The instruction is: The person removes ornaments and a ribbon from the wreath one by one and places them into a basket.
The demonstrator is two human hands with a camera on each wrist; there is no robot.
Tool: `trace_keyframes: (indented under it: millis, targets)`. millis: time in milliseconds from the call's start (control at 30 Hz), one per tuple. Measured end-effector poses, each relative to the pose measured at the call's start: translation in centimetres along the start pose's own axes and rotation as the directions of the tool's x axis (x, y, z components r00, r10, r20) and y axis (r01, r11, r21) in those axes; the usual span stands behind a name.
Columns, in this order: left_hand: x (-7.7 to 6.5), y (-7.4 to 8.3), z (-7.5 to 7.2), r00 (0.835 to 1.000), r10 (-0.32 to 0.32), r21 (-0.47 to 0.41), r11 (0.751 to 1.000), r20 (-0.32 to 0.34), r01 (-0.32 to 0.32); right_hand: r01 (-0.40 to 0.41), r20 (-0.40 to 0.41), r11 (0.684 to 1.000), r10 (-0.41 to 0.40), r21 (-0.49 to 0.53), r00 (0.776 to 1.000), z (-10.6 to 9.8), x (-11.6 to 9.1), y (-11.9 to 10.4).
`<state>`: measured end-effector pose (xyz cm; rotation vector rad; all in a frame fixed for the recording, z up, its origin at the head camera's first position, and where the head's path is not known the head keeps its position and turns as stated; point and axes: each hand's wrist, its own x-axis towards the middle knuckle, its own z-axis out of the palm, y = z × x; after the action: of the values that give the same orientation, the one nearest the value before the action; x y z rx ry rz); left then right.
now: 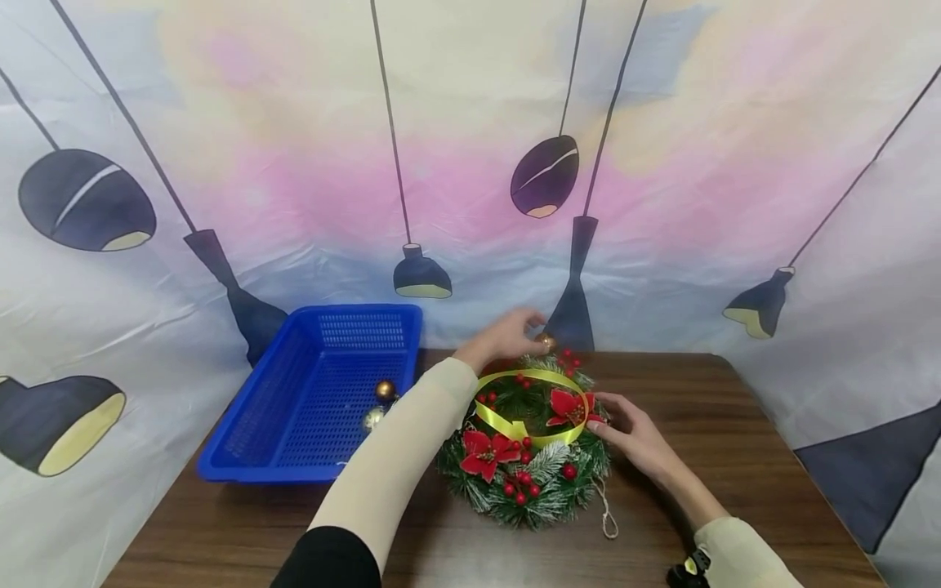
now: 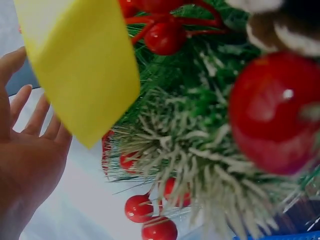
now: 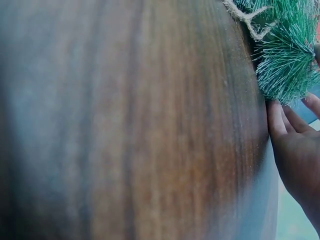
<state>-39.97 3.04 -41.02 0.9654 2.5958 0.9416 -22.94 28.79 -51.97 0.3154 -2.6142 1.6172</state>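
Observation:
A green Christmas wreath (image 1: 544, 490) with frosted tips, red poinsettias (image 1: 488, 454) and red berries (image 1: 520, 487) lies on the table. My left hand (image 1: 510, 333) reaches over its far side and pinches a small gold ball ornament (image 1: 546, 342) at the fingertips. In the left wrist view, yellow ribbon (image 2: 82, 70) hides part of that hand, and the ball is not visible there. My right hand (image 1: 634, 431) grips the wreath's right edge, thumb on top by a poinsettia. The right wrist view shows those fingers (image 3: 276, 120) against the green needles (image 3: 287, 70).
To the left stands a blue plastic basket (image 1: 243, 474) holding a bronze ball (image 1: 385, 390) and a pale gold ball (image 1: 372, 419). A twine loop (image 1: 609, 523) hangs from the wreath onto the brown wooden table (image 1: 684, 400). A printed cloth (image 1: 470, 180) rises behind the table.

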Motion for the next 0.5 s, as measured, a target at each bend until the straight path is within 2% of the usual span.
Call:
trace_keyframes:
  millis: [167,333,500]
  targets:
    - [0.3,-0.1,0.4,1.0,-0.008,0.031,0.999,-0.001,0.008,0.002,-0.004,1.0,-0.002,-0.021,1.0,-0.1,0.0,-0.1]
    - [0.6,-0.2,0.8,1.0,0.017,0.129,0.991,-0.003,-0.017,0.004,0.0,1.0,-0.004,-0.009,1.0,0.0,0.0,-0.1]
    - [1.0,-0.1,1.2,1.0,0.014,0.197,0.98,0.027,-0.019,0.007,-0.005,1.0,-0.007,-0.002,1.0,0.0,0.0,0.0]
